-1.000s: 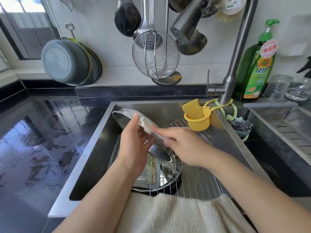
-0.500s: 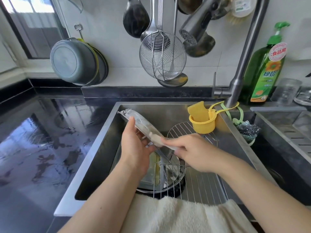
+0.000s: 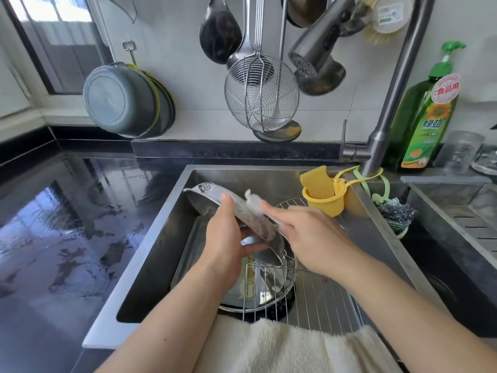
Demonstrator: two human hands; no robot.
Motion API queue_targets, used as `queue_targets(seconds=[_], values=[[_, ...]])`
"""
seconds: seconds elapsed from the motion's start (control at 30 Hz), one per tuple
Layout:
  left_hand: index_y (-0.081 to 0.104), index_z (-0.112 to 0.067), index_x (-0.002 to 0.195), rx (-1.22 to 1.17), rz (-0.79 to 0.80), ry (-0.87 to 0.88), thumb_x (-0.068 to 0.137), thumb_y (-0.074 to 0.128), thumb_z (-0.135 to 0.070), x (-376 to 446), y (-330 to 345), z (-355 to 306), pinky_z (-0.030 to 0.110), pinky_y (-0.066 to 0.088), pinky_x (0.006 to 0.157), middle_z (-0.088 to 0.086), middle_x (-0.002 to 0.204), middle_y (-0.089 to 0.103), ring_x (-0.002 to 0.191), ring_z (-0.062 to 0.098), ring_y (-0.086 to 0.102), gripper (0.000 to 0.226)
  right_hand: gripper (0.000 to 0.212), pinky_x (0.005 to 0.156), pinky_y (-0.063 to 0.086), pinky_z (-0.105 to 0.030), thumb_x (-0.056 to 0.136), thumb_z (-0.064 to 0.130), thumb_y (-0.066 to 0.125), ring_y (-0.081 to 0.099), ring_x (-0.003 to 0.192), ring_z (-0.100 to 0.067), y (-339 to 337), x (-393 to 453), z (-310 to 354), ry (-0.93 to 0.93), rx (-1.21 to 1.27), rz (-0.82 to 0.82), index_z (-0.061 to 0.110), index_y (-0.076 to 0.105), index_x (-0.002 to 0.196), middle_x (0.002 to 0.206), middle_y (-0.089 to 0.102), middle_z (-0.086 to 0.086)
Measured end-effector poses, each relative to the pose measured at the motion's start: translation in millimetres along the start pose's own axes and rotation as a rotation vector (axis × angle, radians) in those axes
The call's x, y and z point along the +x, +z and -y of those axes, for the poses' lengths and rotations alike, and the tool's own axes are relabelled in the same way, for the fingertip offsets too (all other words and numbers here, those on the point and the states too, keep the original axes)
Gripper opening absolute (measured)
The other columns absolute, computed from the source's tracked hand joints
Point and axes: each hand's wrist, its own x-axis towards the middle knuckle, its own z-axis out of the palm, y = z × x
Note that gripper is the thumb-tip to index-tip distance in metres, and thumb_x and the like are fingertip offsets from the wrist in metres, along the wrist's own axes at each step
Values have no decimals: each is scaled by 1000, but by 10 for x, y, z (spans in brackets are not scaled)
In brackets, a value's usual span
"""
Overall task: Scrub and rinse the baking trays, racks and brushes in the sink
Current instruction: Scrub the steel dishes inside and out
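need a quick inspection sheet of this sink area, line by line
surface: steel sink set in a wet black counter
job's things: soapy metal tray held tilted over the sink; wire rack and more metal trays lie below
clutter: yellow sponge holder, steel scourer, green detergent bottle, white towel on the front edge
grippers: left hand grips the tray; right hand holds a white scrubber against it
cables: nothing seen
surroundings: tap, no water seen running; skimmer, ladles and basins hang on the wall
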Motion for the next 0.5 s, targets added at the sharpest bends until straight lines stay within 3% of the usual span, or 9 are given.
queue_targets(seconds=[0.13, 0.2, 0.33, 0.43, 0.5], values=[[69, -5, 116, -6, 25, 28, 109, 31, -56, -8, -19, 23, 51, 64, 73, 17, 100, 77, 94, 31, 76, 64, 66, 72, 51, -43, 101, 14, 51, 53, 82, -20, 128, -5, 118, -107, 87, 8, 62, 36, 144, 86, 54, 6], [68, -6, 116, -19, 44, 35, 108, 30, -59, -4, -42, 9, 56, 63, 80, 17, 102, 77, 95, 32, 76, 65, 65, 73, 49, -39, 100, 12, 53, 52, 78, -17, 118, -29, 69, -80, 109, 8, 59, 40, 144, 85, 55, 5], [66, -6, 125, -127, 35, 35, 109, 37, -53, -12, -70, -33, 58, 60, 92, 22, 120, 73, 111, 38, 72, 57, 59, 52, 31, -29, 103, 17, 49, 39, 57, -12, 73, -40, -139, 91, 59, 49, 54, 41, 148, 70, 44, 6], [65, -2, 130, -269, 40, 65, 108, 45, -45, 9, -108, -62, 51, 55, 104, 22, 127, 69, 119, 37, 68, 52, 58, 54, 35, -23, 102, 17, 53, 40, 54, -6, 106, -88, -30, 22, 176, 72, 52, 42, 146, 69, 47, 10], [63, 0, 134, -345, 64, 87, 107, 49, -41, 40, -138, -65, 46, 51, 109, 19, 124, 68, 119, 32, 66, 52, 59, 60, 39, -16, 102, 17, 54, 48, 62, 1, 172, -92, 96, -38, 210, 77, 52, 39, 147, 82, 57, 17]])
